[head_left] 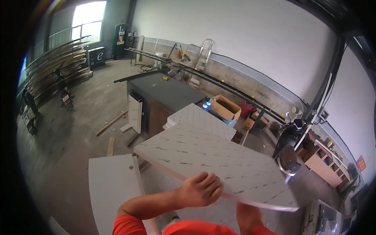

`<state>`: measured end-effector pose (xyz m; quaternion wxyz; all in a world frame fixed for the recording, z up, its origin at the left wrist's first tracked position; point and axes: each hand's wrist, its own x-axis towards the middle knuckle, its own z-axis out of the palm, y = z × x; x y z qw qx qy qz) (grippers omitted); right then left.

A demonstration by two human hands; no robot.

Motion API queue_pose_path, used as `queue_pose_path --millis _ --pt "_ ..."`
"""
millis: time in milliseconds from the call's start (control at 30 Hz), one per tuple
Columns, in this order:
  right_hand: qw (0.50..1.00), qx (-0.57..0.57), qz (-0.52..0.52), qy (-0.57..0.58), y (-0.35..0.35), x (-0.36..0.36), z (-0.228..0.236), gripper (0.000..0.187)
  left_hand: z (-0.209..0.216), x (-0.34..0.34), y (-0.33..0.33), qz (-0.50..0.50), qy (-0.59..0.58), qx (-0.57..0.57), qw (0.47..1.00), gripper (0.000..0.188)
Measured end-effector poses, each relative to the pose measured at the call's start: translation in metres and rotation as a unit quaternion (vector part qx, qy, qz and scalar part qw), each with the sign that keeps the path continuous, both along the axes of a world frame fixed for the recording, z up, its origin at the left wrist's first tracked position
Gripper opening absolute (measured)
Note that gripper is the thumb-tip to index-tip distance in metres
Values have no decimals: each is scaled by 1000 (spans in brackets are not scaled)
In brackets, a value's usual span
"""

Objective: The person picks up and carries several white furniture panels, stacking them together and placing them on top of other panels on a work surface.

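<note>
A large pale panel (219,164), covered with rows of small printed marks, stretches out in front of me, tilted down toward the right. My left hand (201,189) is closed around its near edge at about the middle. On the right, my forearm goes up beneath the same panel, which hides my right hand and its fingers. Just beyond lies a stack of similar printed panels (201,119), partly covered by the one I hold. A plain white panel (113,192) with a small round grey spot lies lower, at my left.
A dark-topped table (160,91) stands past the stack, with an open cardboard box (224,107) and blue-capped bottles (206,105) nearby. Wood strips (111,123) lie on the floor at left. A black scooter (290,143) stands at right, before a wooden cabinet (323,166).
</note>
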<state>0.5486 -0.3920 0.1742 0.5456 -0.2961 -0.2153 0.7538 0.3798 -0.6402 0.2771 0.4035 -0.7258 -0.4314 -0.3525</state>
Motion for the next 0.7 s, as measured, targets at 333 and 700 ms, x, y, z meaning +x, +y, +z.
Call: queue_pose_path --millis 333,700 --pt "989 -150 -9 -5 191 -80 -173 59 -65 -120 204 -58 76 -211 973 19" --pt "966 -252 54 -8 374 -238 -262 57 -101 -278 418 -48 16 -281 958 23"
